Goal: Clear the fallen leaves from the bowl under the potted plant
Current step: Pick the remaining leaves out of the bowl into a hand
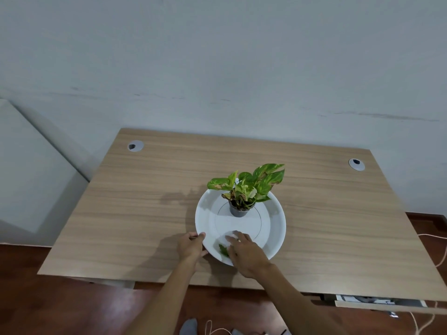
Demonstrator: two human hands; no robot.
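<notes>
Fallen leaf (223,250) lies at the bowl's (275,228) lower rim, just left of the open right hand (246,255); left hand (191,246) grips the rim.

Left hand (191,247) grips the bowl (275,228); right hand (246,256) covers a leaf (223,250).

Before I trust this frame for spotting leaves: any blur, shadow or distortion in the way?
Head view: wide-angle bends the desk edges; soft shadows fall left of the potted plant and the left hand; the right hand fingertips look motion-blurred over the white bowl; the fallen leaf stays readable, partly hidden by that hand; no strong glare.
</notes>
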